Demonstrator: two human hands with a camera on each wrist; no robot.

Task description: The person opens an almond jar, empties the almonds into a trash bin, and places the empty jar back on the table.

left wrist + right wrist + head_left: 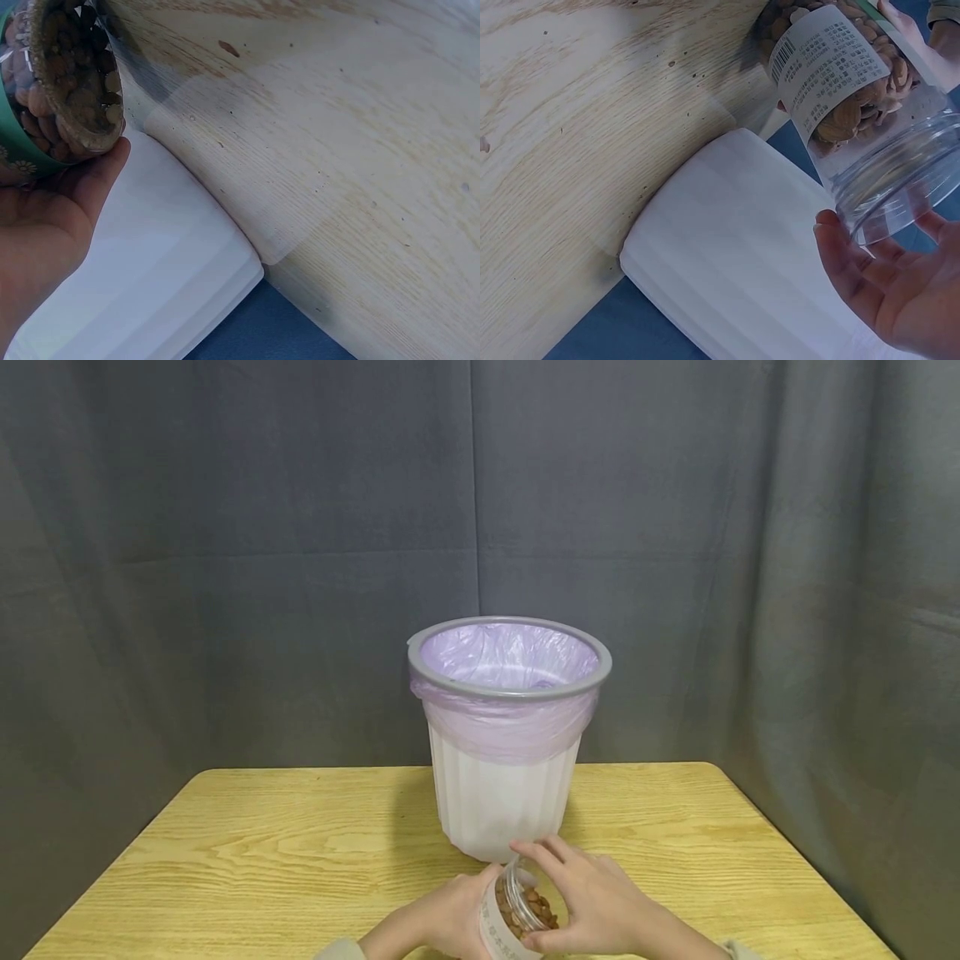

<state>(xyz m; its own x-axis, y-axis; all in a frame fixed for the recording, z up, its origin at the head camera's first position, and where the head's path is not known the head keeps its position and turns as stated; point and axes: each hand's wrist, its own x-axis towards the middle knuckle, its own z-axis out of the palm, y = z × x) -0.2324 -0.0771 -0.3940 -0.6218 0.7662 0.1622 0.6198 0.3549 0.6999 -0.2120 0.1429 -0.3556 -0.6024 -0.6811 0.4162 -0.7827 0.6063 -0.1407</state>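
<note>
A clear plastic jar of almonds is tilted over the near part of the table, just in front of the bin. My left hand grips the jar's body, with the thumb side toward the bin. In the left wrist view that hand supports the jar near its base, where a green label band shows. My right hand spans the clear lid end, fingers on the far side and thumb on the near side. The right wrist view shows its fingers curled round the transparent lid; a white printed label faces that camera.
A white ribbed bin stands on the wooden table, close beyond my hands. A purple bag lines it, folded over the outside below a grey rim ring. Dark grey curtains enclose the table's back and sides.
</note>
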